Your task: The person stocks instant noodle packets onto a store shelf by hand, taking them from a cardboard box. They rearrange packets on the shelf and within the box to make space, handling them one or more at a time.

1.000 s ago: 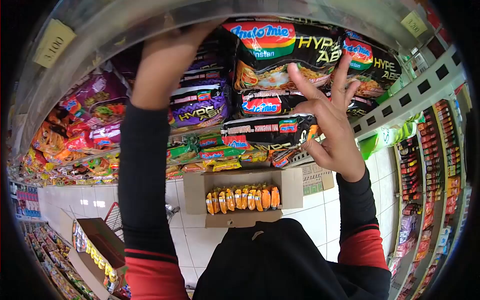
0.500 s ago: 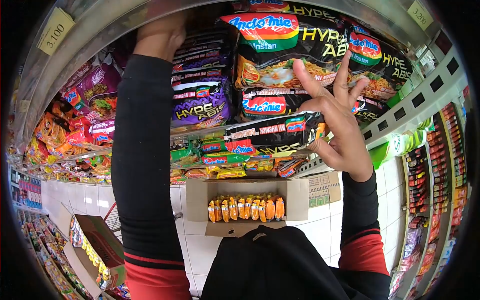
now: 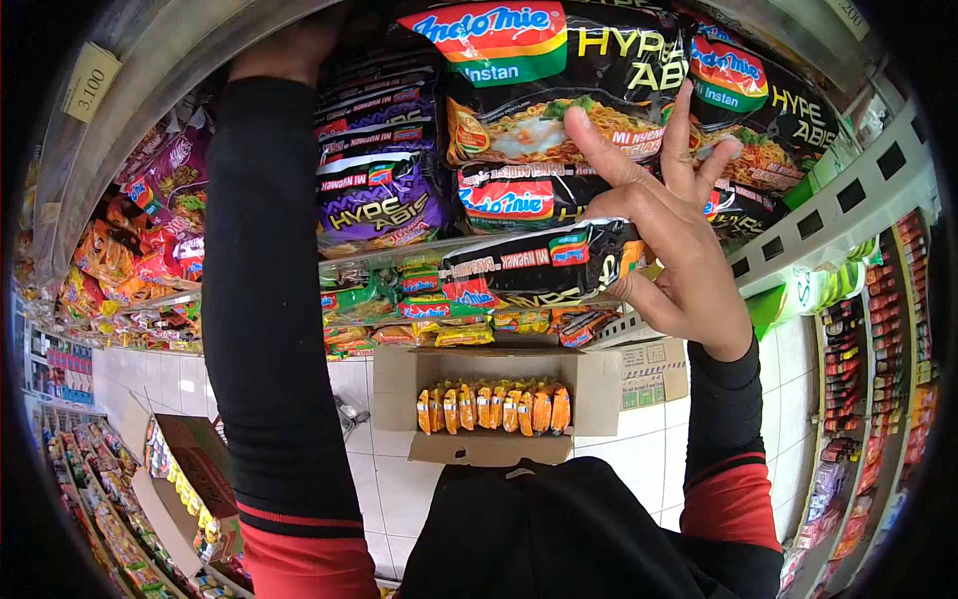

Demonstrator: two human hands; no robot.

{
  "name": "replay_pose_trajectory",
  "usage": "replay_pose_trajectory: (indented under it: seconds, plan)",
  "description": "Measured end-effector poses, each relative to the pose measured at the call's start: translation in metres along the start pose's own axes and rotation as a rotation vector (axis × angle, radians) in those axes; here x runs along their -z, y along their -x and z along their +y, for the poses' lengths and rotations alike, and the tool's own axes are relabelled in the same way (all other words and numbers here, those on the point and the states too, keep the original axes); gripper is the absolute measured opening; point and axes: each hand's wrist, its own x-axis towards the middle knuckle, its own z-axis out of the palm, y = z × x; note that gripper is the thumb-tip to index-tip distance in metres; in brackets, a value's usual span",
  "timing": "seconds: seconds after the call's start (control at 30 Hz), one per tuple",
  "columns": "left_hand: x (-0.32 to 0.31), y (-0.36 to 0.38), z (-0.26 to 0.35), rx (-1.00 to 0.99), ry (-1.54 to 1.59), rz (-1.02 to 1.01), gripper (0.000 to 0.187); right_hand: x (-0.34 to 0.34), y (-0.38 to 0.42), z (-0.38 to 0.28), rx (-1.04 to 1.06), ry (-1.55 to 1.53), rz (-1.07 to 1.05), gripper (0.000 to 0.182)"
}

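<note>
My right hand [image 3: 671, 235] pinches the right end of a black noodle packet [image 3: 534, 272] between thumb and index finger, its other fingers raised. That packet lies sideways at the shelf's front edge. Behind it stand a large black noodle pack [image 3: 554, 95] and another black pack [image 3: 753, 115]. My left hand [image 3: 289, 50] reaches deep into the shelf at the upper left; its fingers are hidden in shadow. Just right of my left sleeve is a stack of purple noodle packets [image 3: 377, 205].
An open carton [image 3: 397, 399] on the tiled floor holds several orange packets. Another open carton [image 3: 165, 499] stands at lower left. A white perforated shelf side [image 3: 848, 195] slants down on the right, beside racks of sachets [image 3: 843, 349]. Price tag [image 3: 91, 82] at upper left.
The shelf and its packs appear larger and shifted slightly left. My left arm has moved left in view. My right hand keeps its pinch on the packet.
</note>
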Motion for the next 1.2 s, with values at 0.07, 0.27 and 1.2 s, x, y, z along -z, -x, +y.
replay_pose_trajectory:
  seconds: [0.07,0.27,1.2]
  plan:
    - [0.001,-0.002,-0.004,0.012,-0.006,-0.011,0.047,0.002,0.000,-0.001,-0.004,-0.006,-0.002,0.026]
    - [-0.002,-0.005,-0.008,0.046,-0.011,-0.046,0.046,0.002,-0.001,-0.002,-0.031,-0.030,-0.011,0.032]
    - [0.042,-0.089,0.026,0.075,-0.032,-0.158,0.042,0.018,-0.011,-0.017,-0.254,-0.110,-0.194,0.029]
